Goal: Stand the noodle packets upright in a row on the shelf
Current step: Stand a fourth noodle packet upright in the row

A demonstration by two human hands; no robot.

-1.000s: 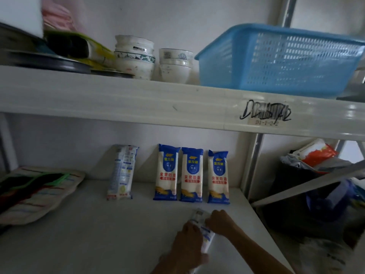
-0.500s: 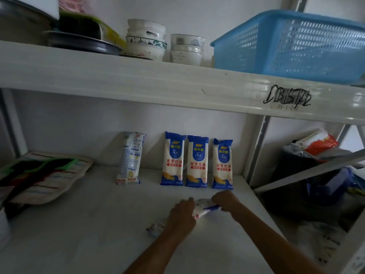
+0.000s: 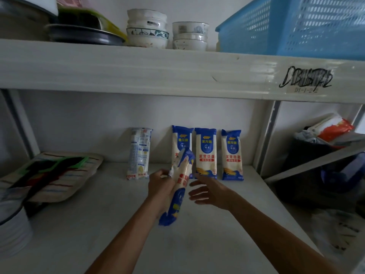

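Room: we see a white wall behind a pale two-level rack.
Surface: the lower shelf [image 3: 98, 224] is white and mostly bare at the front.
Upper shelf [image 3: 138, 66]: it carries a blue basket [image 3: 296, 26], two stacks of bowls [image 3: 147, 28] and dark pans [image 3: 83, 34].
Left side: a patterned tray [image 3: 49, 175] lies flat on the lower shelf.
Right side: a dark bag [image 3: 316, 165] with an orange-white pack sits past the upright post.
Standing packets [image 3: 205, 153]: four stand upright against the wall, three blue-fronted ones close together and one back-facing one [image 3: 139, 153] apart to the left.
Obstruction: the held packet [image 3: 180, 186] covers part of the leftmost blue one.
Left hand [image 3: 161, 186]: our fingers wrap the held packet, tilted, above the shelf.
Right hand [image 3: 209, 191]: fingers spread, grasping nothing, just beside the packet.
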